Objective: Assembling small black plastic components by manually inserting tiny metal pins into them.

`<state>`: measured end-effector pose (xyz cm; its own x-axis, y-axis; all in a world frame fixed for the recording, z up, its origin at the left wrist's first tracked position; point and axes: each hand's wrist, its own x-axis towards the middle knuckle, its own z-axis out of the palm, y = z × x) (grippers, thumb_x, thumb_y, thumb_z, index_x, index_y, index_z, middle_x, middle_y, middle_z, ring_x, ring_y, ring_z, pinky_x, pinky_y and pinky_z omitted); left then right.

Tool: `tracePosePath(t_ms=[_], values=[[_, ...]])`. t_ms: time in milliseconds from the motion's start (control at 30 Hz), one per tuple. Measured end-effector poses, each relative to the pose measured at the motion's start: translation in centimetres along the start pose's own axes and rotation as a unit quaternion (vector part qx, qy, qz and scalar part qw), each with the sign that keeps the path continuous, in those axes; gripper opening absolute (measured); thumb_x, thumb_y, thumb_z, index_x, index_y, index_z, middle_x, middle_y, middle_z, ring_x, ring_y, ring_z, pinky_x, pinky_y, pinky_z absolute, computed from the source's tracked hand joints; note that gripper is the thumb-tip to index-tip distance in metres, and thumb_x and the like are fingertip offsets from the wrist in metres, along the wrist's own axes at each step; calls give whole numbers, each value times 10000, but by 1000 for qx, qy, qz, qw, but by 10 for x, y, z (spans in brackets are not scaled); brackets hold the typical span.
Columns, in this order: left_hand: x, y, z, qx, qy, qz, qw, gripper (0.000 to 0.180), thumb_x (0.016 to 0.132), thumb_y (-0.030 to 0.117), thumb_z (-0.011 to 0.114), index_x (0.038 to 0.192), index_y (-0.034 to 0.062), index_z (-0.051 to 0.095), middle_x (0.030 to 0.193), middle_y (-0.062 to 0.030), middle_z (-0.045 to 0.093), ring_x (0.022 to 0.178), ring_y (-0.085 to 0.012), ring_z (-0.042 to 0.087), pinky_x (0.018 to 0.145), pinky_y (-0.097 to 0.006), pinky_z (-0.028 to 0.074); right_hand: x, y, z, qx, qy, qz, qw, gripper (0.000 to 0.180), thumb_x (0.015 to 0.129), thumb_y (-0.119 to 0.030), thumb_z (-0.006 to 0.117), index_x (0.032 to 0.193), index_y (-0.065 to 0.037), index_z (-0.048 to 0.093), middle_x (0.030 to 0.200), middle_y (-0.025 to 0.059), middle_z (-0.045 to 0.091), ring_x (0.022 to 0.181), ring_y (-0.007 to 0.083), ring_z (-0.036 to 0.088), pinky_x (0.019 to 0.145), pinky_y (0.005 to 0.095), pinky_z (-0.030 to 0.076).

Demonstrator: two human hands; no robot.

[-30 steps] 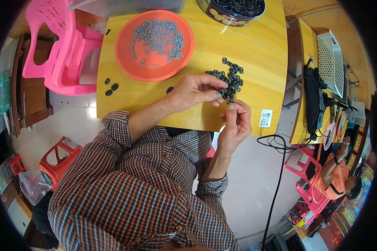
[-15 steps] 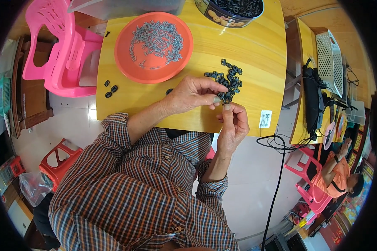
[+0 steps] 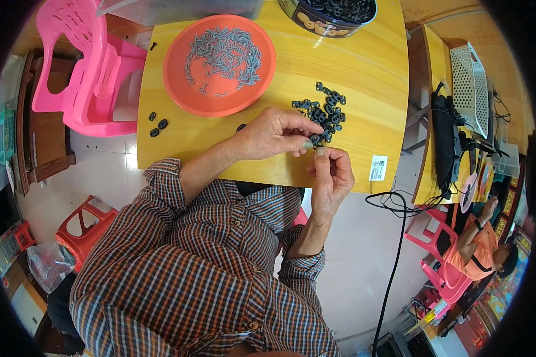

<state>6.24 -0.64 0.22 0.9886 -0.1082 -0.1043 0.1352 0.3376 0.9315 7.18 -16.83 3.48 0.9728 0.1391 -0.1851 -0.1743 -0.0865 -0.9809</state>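
Over the yellow table (image 3: 220, 146), my left hand (image 3: 271, 134) pinches a small black two-hole piece (image 3: 315, 139) between thumb and forefinger. My right hand (image 3: 332, 175) meets it from below, its thumb pressed to the curled fingers; whatever lies between them is too small to make out. Just beyond the fingertips lies a loose pile of similar black pieces (image 3: 330, 110), partly covered by my left hand. Behind my left wrist sits an orange-red round tray (image 3: 178, 89) with many small grey screw-like pins (image 3: 235, 53) on it.
An oval tin (image 3: 321, 27) full of black pieces stands at the far edge beside a translucent bin (image 3: 178, 11). Several black pieces (image 3: 162, 124) lie at the table's left. A pink chair (image 3: 95, 77) stands left; a black cable (image 3: 393, 262) hangs right. A seated person (image 3: 473, 253) is farther right.
Both hands stay together at nearly the same spot, with only slight finger movement around the black piece. The view has shifted a little; nothing else has visibly moved.
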Motion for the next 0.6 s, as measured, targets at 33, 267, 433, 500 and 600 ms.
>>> tracePosePath(t_ms=[33, 267, 433, 500, 600], values=[[0, 2, 0, 17, -4, 1, 1000, 275, 851, -16, 563, 1116, 7, 630, 831, -38, 613, 690, -82, 620, 642, -224, 514, 0, 0, -1, 0, 1, 0, 1000, 107, 890, -109, 605, 849, -10, 600, 727, 3, 587, 583, 46, 504, 543, 187, 415], [-1, 6, -2, 47, -22, 4, 999, 261, 865, -12, 549, 1110, 12, 634, 813, -42, 590, 680, -87, 623, 619, -227, 515, 0, 2, -4, -20, -14, -3, 1000, 117, 890, -115, 603, 838, -11, 594, 722, -9, 579, 577, 36, 490, 527, 183, 412], [-1, 3, -2, 56, -22, 20, 998, 259, 862, -16, 549, 1104, 13, 636, 822, -52, 571, 681, -97, 627, 616, -231, 517, 1, 6, -6, -29, -12, -13, 999, 116, 888, -112, 602, 832, -11, 590, 719, -12, 575, 572, 32, 484, 512, 181, 406], [-1, 3, -2, 55, -22, 26, 998, 259, 861, -18, 548, 1102, 13, 637, 823, -55, 566, 682, -99, 628, 615, -231, 517, 0, 4, -5, -30, -12, -8, 999, 115, 886, -107, 600, 826, -10, 585, 703, -13, 567, 560, 32, 478, 508, 180, 400], [-1, 4, -2, 66, -25, 28, 997, 259, 857, -20, 547, 1097, 12, 639, 822, -57, 557, 682, -103, 629, 613, -234, 516, 0, 7, -6, -36, -8, -9, 999, 116, 885, -105, 599, 820, -10, 582, 686, -12, 558, 548, 32, 471, 506, 176, 393]])
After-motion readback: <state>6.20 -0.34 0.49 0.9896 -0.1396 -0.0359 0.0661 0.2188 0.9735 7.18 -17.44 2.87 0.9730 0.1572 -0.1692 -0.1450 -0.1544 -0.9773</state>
